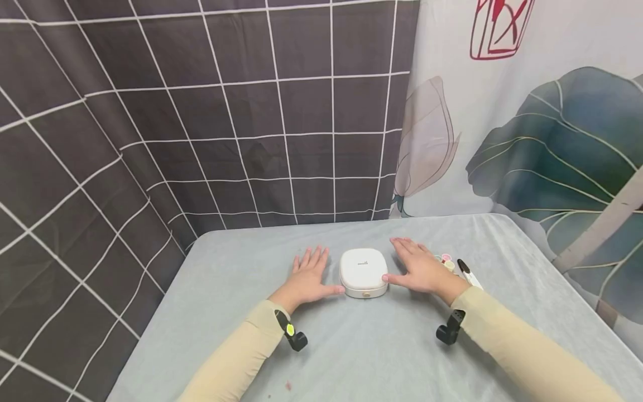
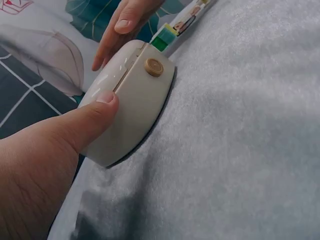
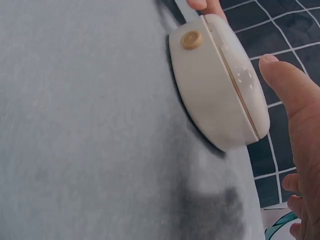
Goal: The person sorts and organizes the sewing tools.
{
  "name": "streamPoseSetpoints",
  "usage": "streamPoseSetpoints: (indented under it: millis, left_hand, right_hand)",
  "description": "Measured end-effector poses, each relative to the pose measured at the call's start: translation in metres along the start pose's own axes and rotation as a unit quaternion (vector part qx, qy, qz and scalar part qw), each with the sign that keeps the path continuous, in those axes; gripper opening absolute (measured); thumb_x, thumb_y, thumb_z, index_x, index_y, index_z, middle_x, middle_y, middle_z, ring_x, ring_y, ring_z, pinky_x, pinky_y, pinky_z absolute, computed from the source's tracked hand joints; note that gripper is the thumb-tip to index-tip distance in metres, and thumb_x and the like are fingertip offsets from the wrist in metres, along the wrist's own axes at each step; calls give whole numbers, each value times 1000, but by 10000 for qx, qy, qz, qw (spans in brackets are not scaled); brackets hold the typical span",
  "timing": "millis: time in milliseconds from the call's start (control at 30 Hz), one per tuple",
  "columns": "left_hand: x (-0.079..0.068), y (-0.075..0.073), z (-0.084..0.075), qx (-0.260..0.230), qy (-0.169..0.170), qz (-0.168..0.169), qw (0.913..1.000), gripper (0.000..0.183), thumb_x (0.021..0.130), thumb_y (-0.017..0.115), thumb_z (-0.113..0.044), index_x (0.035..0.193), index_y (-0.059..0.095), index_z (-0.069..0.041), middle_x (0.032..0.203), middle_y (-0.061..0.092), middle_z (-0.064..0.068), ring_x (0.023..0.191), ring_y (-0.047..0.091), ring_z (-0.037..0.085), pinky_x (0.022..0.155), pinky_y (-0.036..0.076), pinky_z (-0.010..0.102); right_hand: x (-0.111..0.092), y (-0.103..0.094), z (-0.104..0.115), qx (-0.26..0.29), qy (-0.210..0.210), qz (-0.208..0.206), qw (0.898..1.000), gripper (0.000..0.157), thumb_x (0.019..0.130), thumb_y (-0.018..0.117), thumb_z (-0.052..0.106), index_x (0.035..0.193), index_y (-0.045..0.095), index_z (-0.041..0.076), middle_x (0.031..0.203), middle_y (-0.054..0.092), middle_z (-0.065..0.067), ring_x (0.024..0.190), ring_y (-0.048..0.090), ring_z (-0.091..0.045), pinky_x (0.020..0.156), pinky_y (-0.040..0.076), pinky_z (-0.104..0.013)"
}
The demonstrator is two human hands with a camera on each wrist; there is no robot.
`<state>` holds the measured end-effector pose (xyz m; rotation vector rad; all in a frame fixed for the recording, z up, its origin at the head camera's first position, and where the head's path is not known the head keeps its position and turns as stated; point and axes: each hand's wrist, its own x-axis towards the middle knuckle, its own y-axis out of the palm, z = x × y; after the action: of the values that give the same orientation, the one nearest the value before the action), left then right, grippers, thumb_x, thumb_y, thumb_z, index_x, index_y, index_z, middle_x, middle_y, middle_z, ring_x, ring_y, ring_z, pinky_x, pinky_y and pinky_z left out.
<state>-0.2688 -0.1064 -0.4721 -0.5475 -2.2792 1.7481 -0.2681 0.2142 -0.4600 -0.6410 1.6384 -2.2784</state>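
A white rounded-square case (image 1: 363, 268) stands closed on the grey cloth, with small lettering on its lid. Its front bears a round gold button (image 2: 154, 67) below the lid seam. On the left side, my left hand (image 1: 307, 282) has its fingers spread out, and the thumb lies at the case's front left corner, by the seam in the left wrist view. My right hand (image 1: 419, 268) is at the right side, fingers extended and thumb pointing at the lid's edge. The right wrist view shows that thumb (image 3: 285, 80) beside the lid.
Beyond my right wrist lie small pink and cream round items (image 1: 447, 261) and a slim black-and-white object (image 1: 468, 273). A dark grid-patterned curtain (image 1: 276, 111) and a leaf-printed curtain (image 1: 552, 139) stand behind the cloth-covered table (image 1: 382, 357).
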Motion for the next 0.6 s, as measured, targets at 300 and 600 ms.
streamPoseSetpoints:
  millis: [300,600]
  left_hand:
    - [3,6,-5,-101,357,-178,9992,124,78,58,-83,163,9,-8,169,11,12,155,3,38,121,3,63]
    - [8,15,-13,-433,408,-335,9977,123,77,64,-80,163,12,-8,169,15,9,155,7,38,121,4,63]
  right_hand:
    - [8,4,9,597,-189,-179,9979,103,87,68,61,156,28,-4,158,35,-26,144,37,-43,116,31,-58]
    - [15,13,17,878,-402,-197,9951,102,85,71,58,156,30,-2,158,38,-23,144,38,-40,116,32,-55]
